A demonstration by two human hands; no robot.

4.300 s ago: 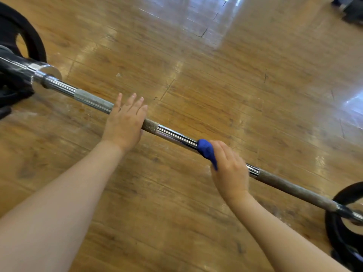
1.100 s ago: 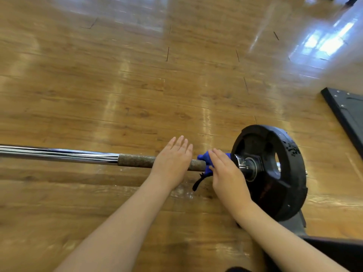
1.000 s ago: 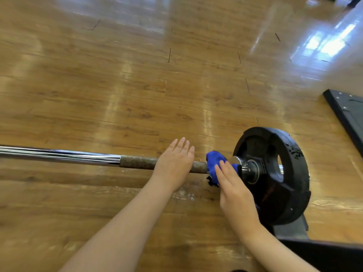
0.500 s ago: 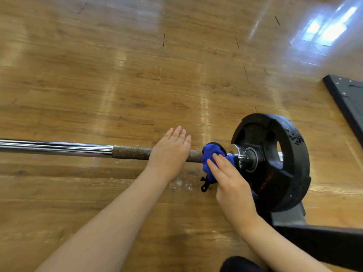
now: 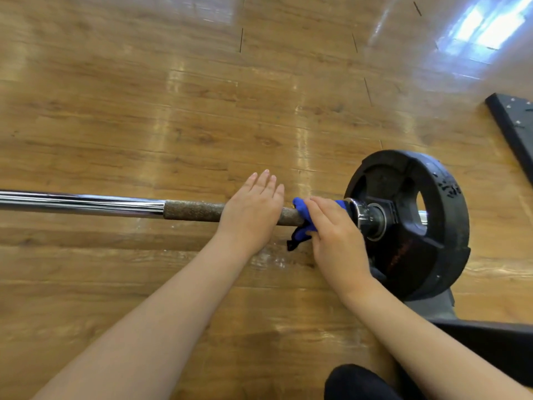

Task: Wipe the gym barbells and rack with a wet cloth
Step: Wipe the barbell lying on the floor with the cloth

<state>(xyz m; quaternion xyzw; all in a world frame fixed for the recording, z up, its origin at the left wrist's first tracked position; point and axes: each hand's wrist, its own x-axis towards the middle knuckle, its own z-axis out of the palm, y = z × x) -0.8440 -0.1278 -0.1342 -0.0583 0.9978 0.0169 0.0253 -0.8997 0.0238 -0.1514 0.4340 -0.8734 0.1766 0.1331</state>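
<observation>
A steel barbell (image 5: 86, 202) runs left to right across the view, chrome on the left and rough brown knurling (image 5: 193, 211) toward the right. A black weight plate (image 5: 432, 226) sits on its right end. My left hand (image 5: 251, 212) lies flat on the knurled part with straight fingers. Just right of it, my right hand (image 5: 334, 235) holds a blue cloth (image 5: 302, 215) wrapped round the bar beside the chrome collar (image 5: 363, 219). A dark end of the cloth hangs below the bar.
Glossy wooden floor (image 5: 202, 96) lies beneath the bar. A grey and black rack base (image 5: 476, 336) stands under the plate at lower right. A black metal plate with bolts (image 5: 516, 125) lies at the right edge. My dark-clothed knee (image 5: 357, 382) shows at the bottom.
Over four seconds both hands travelled along the bar from its middle to the right end. In the last second my right hand turned the cloth round the bar by the collar.
</observation>
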